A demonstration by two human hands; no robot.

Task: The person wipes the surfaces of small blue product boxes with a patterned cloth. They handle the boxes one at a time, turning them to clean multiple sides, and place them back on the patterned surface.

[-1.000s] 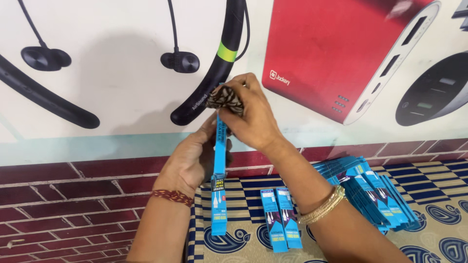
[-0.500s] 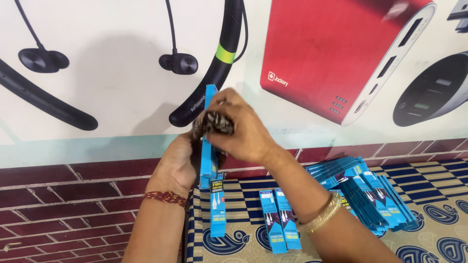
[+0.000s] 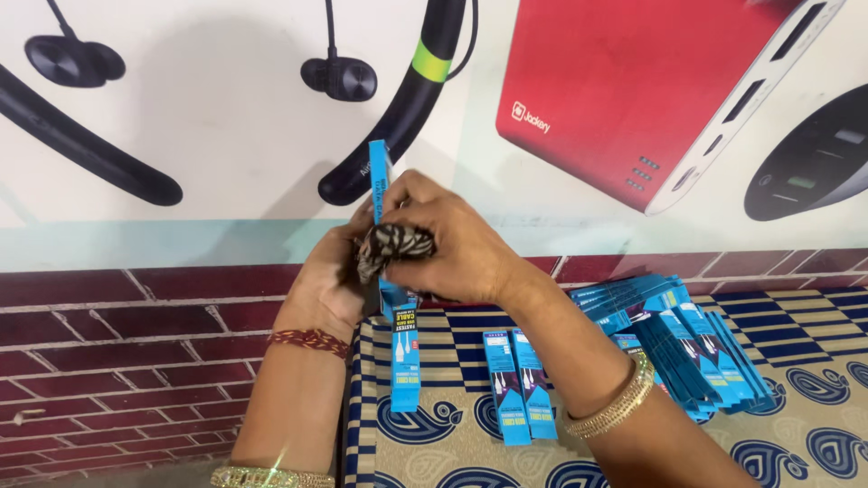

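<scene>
Against a wall poster of earphones, above a patterned cloth (image 3: 814, 416), the left hand (image 3: 330, 285) grips a blue packet (image 3: 384, 239), now raised higher than a second ago, while the right hand (image 3: 461, 248) pinches a striped rag (image 3: 393, 246) against it.

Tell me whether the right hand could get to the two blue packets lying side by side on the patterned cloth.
Probably yes. The right hand is up by the wall, busy with a striped cloth, but the two blue packets lie uncovered just below its forearm with nothing between.
</scene>
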